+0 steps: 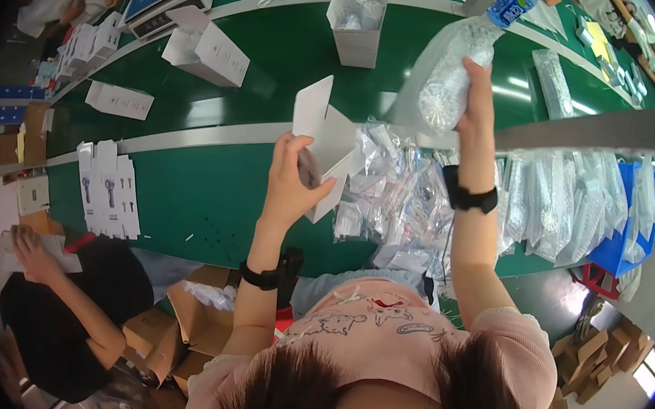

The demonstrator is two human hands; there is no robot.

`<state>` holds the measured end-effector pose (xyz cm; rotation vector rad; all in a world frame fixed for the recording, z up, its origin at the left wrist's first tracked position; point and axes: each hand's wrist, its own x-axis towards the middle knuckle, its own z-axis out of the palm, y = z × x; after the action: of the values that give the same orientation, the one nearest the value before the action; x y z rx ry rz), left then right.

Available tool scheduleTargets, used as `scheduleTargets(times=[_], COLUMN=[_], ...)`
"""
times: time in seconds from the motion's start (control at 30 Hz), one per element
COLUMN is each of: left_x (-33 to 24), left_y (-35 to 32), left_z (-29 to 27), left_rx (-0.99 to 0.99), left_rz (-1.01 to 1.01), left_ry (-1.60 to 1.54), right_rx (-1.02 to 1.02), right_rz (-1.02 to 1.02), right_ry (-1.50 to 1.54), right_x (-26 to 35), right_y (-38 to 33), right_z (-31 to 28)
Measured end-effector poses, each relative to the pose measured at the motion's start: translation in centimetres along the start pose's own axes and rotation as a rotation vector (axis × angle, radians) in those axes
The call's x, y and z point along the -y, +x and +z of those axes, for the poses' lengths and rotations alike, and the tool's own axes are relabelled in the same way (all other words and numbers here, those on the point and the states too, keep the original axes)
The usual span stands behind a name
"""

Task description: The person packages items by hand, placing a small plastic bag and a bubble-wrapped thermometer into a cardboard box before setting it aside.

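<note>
A white cardboard box [336,135] with its flaps raised is gripped in my left hand [292,181], thumb and fingers on its near sides. My right hand [478,104] is closed around a bubble-wrapped item [442,89], held up to the right of the box and apart from it. What lies inside the wrap is hard to make out. Below and between my hands lies a pile of small clear plastic bags [400,192] with parts in them.
Several bubble-wrapped packages [560,197] lie at the right, beside a blue bin [624,228]. Open white boxes [219,56] stand on the green table [178,181]. Flat printed cartons [109,191] lie at left. A metal post [590,136] crosses the right side. A co-worker's hand [36,255] shows at lower left.
</note>
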<state>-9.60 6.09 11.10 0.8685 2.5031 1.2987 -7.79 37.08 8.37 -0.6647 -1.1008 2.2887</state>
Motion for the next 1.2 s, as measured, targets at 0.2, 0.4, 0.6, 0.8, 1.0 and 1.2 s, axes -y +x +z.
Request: scheduleTargets(times=[0.2,0.4,0.6,0.8,1.0,1.2], left_x=[1.2,1.7,2.3,3.5,1.5,-1.2], left_y=[-2.9,-4.4,-5.5,-5.1,-4.7,-4.3], left_z=[3.6,3.6,2.0,2.4,0.9,-0.8], left_rx=[-0.259,-0.372,-0.434,-0.445,-0.326,-0.229], left_rz=[0.16,0.122,0.194,0.176,0.218,-0.014], left_ry=[-0.121,-0.082,-0.081,-0.229,-0.132,0.1], right_rx=[-0.18,0.078,0.526,0.103,0.441,0.346], right_rz=[-0.074,-1.012,-0.681,-0.463,-0.371,-0.339], right_ry=[0.215,-0.783,-0.762,-1.516,-1.6,-1.424], right_x=[-2.8,-6.5,-7.4,-11.5,-12.2,-10.4], right_y=[-9.7,-14.2,-13.5,-7.9,-6.6,-7.5], right_z=[9.8,9.6,4.9,-2.7,-4.2,-3.5])
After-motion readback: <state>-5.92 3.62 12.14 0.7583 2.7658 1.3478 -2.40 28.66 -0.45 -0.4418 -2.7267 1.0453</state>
